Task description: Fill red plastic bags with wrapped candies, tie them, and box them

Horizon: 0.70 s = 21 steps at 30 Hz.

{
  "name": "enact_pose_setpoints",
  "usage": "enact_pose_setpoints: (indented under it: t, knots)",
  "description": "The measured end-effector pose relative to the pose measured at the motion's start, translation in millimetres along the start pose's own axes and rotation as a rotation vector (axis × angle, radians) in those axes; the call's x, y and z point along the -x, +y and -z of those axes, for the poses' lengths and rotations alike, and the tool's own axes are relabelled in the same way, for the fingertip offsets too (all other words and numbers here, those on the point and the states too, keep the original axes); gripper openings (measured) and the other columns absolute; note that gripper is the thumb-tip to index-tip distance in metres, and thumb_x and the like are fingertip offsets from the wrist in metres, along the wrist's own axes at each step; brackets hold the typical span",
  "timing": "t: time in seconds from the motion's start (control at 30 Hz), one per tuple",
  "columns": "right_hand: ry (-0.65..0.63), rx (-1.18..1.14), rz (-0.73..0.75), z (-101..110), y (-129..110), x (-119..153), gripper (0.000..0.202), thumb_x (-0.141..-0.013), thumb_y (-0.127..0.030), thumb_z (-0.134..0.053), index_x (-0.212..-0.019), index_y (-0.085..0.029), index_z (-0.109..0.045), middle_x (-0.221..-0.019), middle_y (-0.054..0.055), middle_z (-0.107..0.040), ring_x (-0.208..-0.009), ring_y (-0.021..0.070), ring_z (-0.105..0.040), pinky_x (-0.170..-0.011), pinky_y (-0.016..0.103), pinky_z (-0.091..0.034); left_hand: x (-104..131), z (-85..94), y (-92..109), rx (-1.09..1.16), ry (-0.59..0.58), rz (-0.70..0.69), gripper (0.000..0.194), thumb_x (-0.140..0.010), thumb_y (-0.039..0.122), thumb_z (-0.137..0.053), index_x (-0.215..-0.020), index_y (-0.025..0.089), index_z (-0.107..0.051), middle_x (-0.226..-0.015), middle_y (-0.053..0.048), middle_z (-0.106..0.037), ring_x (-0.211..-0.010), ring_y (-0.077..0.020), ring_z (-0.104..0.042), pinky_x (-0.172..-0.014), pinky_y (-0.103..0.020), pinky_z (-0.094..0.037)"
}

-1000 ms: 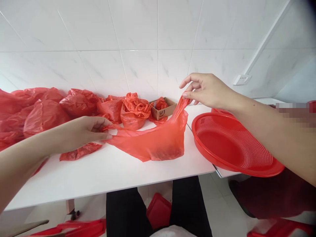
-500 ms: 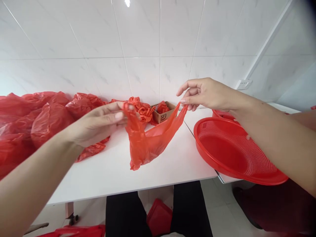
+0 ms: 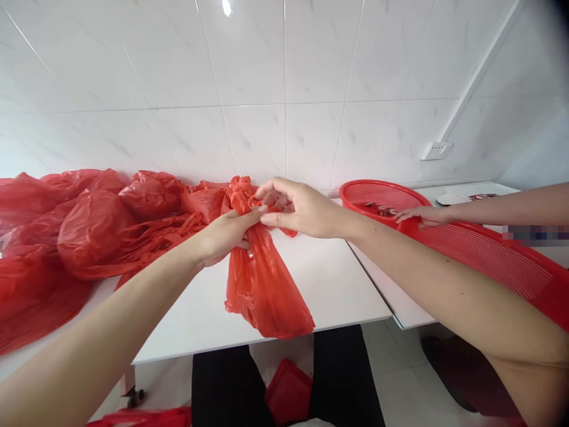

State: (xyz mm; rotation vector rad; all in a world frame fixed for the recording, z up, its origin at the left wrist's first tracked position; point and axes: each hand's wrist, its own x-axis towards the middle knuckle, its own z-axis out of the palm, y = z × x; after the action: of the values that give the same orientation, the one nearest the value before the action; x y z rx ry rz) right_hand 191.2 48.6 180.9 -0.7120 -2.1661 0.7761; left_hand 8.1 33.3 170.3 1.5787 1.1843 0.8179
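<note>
Nearest the camera, under the front edge of the white table (image 3: 200, 320), are the person's dark-trousered legs (image 3: 222, 385), with something red and flat (image 3: 288, 391) on the floor between them. Above the table edge hangs a red plastic bag (image 3: 262, 284), its body drooping to the tabletop and slightly past its front edge. Its top is gathered where the two hands meet: the left hand (image 3: 224, 237) is closed around the bunched neck from the left, and the right hand (image 3: 302, 207) pinches the bag's top with fingertips from the right, the two hands touching.

To the right, a large red perforated basket (image 3: 489, 261) tilts close to the right forearm, partly cut off by the picture's edge. Beyond it a second red basket (image 3: 377, 198) rests on the neighbouring table; it holds a few small dark items, too small to identify. Another person's hand (image 3: 420, 216) lies flat on its near rim.

To the left, a heap of filled red bags (image 3: 93, 231) stretches back to the white tiled wall (image 3: 284, 89), where a white socket (image 3: 435, 149) is mounted.
</note>
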Motion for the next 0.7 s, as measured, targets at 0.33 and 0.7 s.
enact_pose_setpoints:
  t: [0.33, 0.7]
  knots:
    - [0.019, -0.327, 0.017, -6.4, -6.3, 35.7, 0.013, -0.087, -0.029, -0.062, -0.096, -0.021, -0.058, -0.089, 0.001, -0.059, -0.084, 0.0135, -0.059, -0.078, 0.030, -0.050, 15.9, 12.3, -1.4, -0.183, -0.255, -0.160, 0.024, -0.089, 0.037, -0.055, -0.082, 0.020, -0.071, -0.081, -0.006, -0.072, -0.070, -0.0178, -0.067, -0.075, -0.034, -0.055]
    - [-0.015, -0.505, -0.251, -45.5, 46.4, 31.3, 0.017, -0.094, -0.027, -0.049, -0.106, -0.026, -0.061, -0.090, -0.001, -0.062, -0.086, 0.0135, -0.060, -0.083, 0.032, -0.048, 17.3, -15.3, -39.5, -0.808, 0.277, -0.611, 0.035, -0.064, -0.002, -0.040, -0.083, 0.021, -0.057, -0.077, 0.001, -0.064, -0.060, -0.0118, -0.056, -0.050, -0.022, -0.038]
